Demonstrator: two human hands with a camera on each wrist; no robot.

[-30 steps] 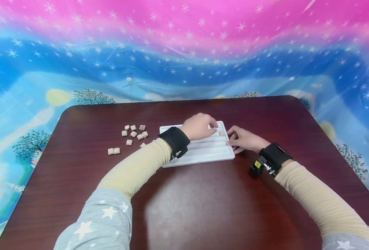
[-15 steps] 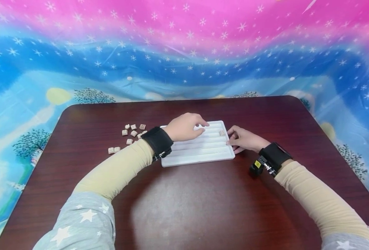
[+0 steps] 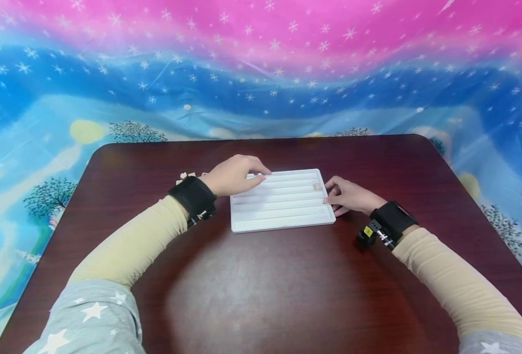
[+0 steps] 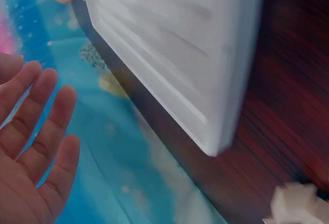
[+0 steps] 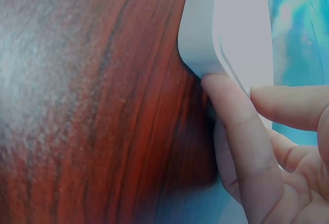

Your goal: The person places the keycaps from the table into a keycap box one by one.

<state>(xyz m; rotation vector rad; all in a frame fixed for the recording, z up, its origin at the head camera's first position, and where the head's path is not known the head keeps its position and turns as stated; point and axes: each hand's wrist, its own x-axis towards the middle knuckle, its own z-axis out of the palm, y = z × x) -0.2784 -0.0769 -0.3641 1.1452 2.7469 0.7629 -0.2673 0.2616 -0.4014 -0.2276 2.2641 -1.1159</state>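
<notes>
A white tray (image 3: 283, 206) with long parallel ridges lies on the table. One small cream keycap-like piece (image 3: 317, 187) sits in it near its right end. My right hand (image 3: 354, 195) holds the tray's right edge; in the right wrist view the thumb is on the rim and a finger lies against the corner. Above the tray's left part hovers my left hand (image 3: 236, 176). Its fingers (image 4: 59, 113) are spread and loosely bent in the left wrist view, and nothing is in them.
More cream pieces (image 3: 186, 175) lie left of the tray, mostly hidden behind my left wrist. One blurred piece (image 4: 295, 203) shows at the left wrist view's corner. The dark red-brown table (image 3: 243, 285) ends at a patterned cloth backdrop (image 3: 261, 73).
My left hand has moved left, away from the cream piece at the tray's right end, and its wrist now covers most of the loose pieces. The right hand stays on the tray's edge.
</notes>
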